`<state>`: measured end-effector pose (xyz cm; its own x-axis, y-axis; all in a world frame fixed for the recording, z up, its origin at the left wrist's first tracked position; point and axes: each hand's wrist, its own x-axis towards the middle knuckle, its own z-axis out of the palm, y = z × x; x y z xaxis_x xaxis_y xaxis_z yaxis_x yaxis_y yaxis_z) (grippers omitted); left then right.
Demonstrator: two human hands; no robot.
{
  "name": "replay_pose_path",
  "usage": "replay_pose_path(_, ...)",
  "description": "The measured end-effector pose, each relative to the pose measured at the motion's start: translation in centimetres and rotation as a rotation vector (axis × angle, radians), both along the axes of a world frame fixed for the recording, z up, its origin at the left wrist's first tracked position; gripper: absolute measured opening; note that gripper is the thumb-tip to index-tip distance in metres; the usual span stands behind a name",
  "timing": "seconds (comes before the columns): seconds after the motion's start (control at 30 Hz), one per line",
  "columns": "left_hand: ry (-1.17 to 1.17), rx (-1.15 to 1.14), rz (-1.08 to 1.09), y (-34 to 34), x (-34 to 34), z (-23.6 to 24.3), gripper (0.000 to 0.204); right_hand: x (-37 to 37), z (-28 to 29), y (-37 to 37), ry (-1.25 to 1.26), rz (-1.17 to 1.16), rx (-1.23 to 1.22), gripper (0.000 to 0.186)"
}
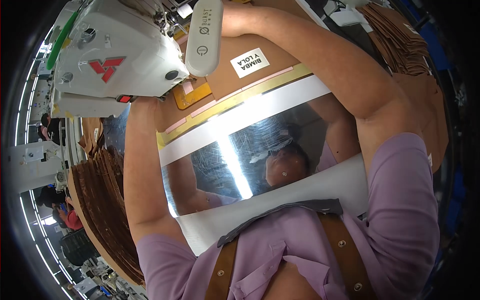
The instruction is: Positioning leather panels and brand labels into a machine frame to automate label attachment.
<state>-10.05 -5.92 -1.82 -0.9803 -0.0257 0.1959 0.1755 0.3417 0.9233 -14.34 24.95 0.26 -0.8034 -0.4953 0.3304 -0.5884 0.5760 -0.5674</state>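
A white sewing machine head (117,50) fills the upper left, with a rounded white lamp-like device (204,37) at its right side. Beneath them lies a brown flat panel (280,52) bearing a white label (250,62). My right hand (236,21) rests on or just above the panel's far part, its fingers hidden behind the device. My left forearm (145,165) reaches up to the machine, whose body covers the left hand. Near the needle area, an orange-yellow plate (194,96) lies against the brown panel.
A shiny scratched metal plate (210,160), edged by white and yellow strips, spans the front of the work surface. Stacked brown pieces lie at the left (102,210) and upper right (397,37). Other people sit farther off at the left.
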Motion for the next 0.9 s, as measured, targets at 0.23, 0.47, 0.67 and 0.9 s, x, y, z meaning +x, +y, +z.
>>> replay_pose_path(0.23,0.037,-0.044,-0.071,0.2,-1.0,0.1,0.023,-3.3,-1.9,-1.1,-0.088,-0.090,0.039,0.017)
replay_pose_path(0.47,0.087,-0.061,-0.101,-0.2,-0.2,0.0,0.024,-1.4,-1.8,6.8,0.006,-0.204,0.126,0.017)
replay_pose_path(0.67,0.137,-0.074,-0.149,0.1,-0.2,0.0,0.024,0.0,-2.1,8.9,-0.086,-0.394,0.053,0.020)
replay_pose_path(0.9,0.174,-0.105,-0.196,-0.3,-0.5,0.1,0.024,-1.0,-2.7,8.6,-0.042,-0.503,-0.037,0.018)
